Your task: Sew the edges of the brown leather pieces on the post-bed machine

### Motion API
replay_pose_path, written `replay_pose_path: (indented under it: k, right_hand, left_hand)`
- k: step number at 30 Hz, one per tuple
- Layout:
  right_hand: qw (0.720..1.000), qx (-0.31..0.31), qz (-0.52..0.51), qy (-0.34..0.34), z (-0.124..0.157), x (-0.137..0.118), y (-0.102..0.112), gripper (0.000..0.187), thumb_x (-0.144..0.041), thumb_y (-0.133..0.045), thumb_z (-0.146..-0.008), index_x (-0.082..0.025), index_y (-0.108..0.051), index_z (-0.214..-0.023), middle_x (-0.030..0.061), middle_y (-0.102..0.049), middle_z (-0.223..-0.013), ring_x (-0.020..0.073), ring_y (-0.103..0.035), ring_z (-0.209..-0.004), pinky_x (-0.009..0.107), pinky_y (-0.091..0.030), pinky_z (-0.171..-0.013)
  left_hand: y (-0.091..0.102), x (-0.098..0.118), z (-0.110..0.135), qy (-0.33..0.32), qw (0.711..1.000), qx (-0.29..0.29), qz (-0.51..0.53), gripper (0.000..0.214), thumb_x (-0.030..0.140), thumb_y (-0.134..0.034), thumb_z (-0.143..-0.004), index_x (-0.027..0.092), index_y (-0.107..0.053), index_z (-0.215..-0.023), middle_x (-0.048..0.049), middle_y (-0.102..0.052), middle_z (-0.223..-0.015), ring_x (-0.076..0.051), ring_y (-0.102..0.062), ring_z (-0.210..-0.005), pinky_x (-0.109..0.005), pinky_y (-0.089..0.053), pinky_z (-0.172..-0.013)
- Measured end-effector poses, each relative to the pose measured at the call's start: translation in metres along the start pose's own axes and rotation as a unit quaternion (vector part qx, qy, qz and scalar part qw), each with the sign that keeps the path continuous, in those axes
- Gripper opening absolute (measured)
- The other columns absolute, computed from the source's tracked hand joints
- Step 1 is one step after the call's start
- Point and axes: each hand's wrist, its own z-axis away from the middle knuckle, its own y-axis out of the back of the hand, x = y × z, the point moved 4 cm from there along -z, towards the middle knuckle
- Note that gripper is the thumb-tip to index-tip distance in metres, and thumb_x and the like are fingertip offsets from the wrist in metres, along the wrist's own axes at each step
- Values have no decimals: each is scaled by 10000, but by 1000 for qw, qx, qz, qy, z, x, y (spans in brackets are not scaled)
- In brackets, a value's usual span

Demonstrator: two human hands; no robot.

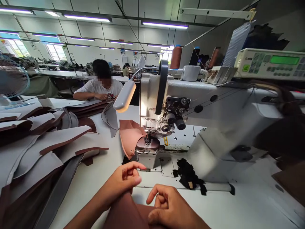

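Note:
My left hand [128, 178] is in front of the sewing machine's [150, 92] needle area. Its index finger is stretched out and its thumb apart from it, the other fingers curled with nothing visible in them. Below that hand, a brown leather piece [126, 213] rises from the bottom edge. My right hand [170, 203] has its thumb against this leather, its index finger bent above; the part under the palm is hidden. A pinkish-brown leather panel [130, 136] lies at the left of the machine's raised bed [147, 146], near the presser foot [148, 136].
Stacked grey-backed brown leather pieces [69, 140] cover the table's left side. Black scraps [189, 175] lie right of the bed. A lamp [125, 97] hangs beside the machine head; thread spools [175, 57] and a control panel [271, 63] stand above. Another person [102, 82] works opposite.

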Motion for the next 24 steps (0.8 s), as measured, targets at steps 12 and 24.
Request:
replay_pose_path:
  k: [12, 24]
  right_hand:
    - [956, 102, 222, 162, 8, -67, 25, 163, -259, -511, -761, -155, -484, -638, -43, -500, -615, 81, -403, -590, 204, -271, -535]
    - [860, 148, 416, 257, -15, -76, 45, 547, -229, -421, -833, -345, -322, -1358, 11, -657, -892, 193, -619, -789, 280, -413, -678]
  left_hand:
    - [3, 73, -26, 12, 932, -159, -324, 324, 429, -748, -555, 142, -629, -651, 56, -438, -531, -83, -349, -524, -195, -216, -453]
    - [27, 77, -64, 25, 929, -9, -368, 267, 383, -662, -547, 144, -544, -527, 57, -346, -461, -80, -273, -480, -210, -171, -428]
